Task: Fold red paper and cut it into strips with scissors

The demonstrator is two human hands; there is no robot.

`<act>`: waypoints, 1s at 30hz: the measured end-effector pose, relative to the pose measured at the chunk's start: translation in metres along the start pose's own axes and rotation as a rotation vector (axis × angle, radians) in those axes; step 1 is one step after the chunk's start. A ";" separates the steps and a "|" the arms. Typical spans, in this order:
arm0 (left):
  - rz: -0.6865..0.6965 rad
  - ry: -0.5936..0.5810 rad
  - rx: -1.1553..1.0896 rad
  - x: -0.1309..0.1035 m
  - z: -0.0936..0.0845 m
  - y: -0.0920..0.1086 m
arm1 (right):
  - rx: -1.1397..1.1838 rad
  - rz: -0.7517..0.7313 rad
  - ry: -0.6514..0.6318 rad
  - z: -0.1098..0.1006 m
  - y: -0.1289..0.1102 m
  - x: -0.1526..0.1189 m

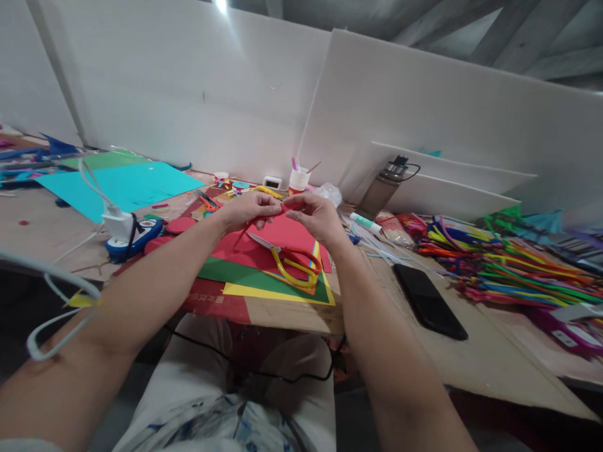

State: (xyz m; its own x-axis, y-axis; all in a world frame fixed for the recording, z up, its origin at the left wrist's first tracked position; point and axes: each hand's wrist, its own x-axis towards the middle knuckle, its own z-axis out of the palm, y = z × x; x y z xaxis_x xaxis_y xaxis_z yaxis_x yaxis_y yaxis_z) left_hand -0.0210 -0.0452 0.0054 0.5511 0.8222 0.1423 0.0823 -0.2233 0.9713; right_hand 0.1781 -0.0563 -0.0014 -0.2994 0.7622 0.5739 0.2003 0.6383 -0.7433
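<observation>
Both hands meet above a stack of coloured sheets. My left hand [252,210] is closed on a thin red strip [245,231] whose loose end hangs down to the left. Close beside it, my right hand [311,213] pinches another part of the red piece between thumb and fingers. Under the hands lies red paper [292,232], over green paper [221,271] and yellow paper [249,292]. Scissors [294,267] with yellow and orange handles rest on the sheets, blades pointing left.
A black phone [429,301] lies at right, before many coloured pipe cleaners [513,263]. Behind stand a bottle [382,187], a glue stick [365,223] and white cups [298,180]. Blue paper [127,188] and a blue power strip [136,238] are at left.
</observation>
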 end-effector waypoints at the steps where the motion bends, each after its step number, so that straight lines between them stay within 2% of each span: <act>1: -0.031 -0.020 -0.016 0.000 -0.001 0.000 | 0.006 0.001 0.007 0.000 0.000 0.000; 6: -0.136 -0.139 -0.131 -0.001 -0.003 0.001 | 0.047 0.006 -0.009 -0.002 0.000 0.000; 11: -0.188 -0.182 -0.175 -0.001 -0.006 0.001 | 0.025 -0.033 -0.100 -0.003 0.003 -0.001; 18: -0.191 -0.191 -0.179 0.002 -0.007 -0.005 | -0.079 -0.044 -0.048 -0.003 0.005 0.000; 24: -0.171 -0.273 -0.263 0.003 -0.008 -0.013 | -0.108 -0.098 -0.134 -0.005 0.008 0.000; 30: -0.169 -0.316 -0.248 0.005 -0.011 -0.017 | -0.092 -0.086 -0.110 -0.002 0.012 0.000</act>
State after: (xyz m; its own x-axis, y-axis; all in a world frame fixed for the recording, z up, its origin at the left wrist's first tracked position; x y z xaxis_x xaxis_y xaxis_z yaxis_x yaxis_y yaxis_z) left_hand -0.0284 -0.0319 -0.0079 0.7770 0.6275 -0.0504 0.0125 0.0646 0.9978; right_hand 0.1825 -0.0489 -0.0093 -0.4180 0.6916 0.5891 0.2525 0.7113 -0.6559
